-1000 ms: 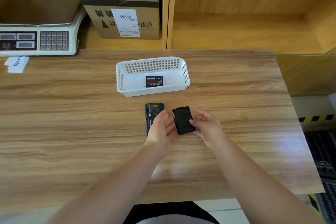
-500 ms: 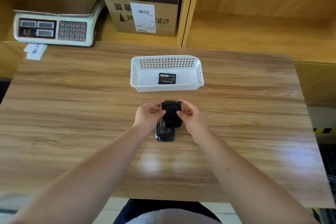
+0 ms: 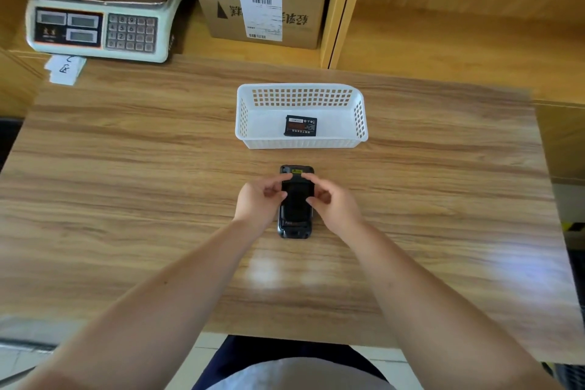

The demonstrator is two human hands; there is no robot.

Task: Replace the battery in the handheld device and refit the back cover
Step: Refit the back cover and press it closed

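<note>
The black handheld device (image 3: 294, 228) lies face down on the wooden table, lengthwise away from me. The black back cover (image 3: 297, 199) rests on its rear. My left hand (image 3: 259, 199) grips the cover's left edge with fingertips near its top. On the cover's right edge is my right hand (image 3: 332, 203), gripping it the same way. Whether the cover is fully seated I cannot tell. A black battery (image 3: 300, 126) with a printed label lies alone in the white perforated basket (image 3: 253, 111) just beyond the device.
A white weighing scale (image 3: 95, 28) sits at the back left with paper slips (image 3: 65, 70) in front of it. A cardboard box (image 3: 262, 0) with a barcode label stands on the shelf behind the table. The table's right edge (image 3: 550, 199) borders a gap.
Both hands carried the back cover from beside the device onto its rear and lowered it flat. The camera view shifted, so the scene sits further right in frame.
</note>
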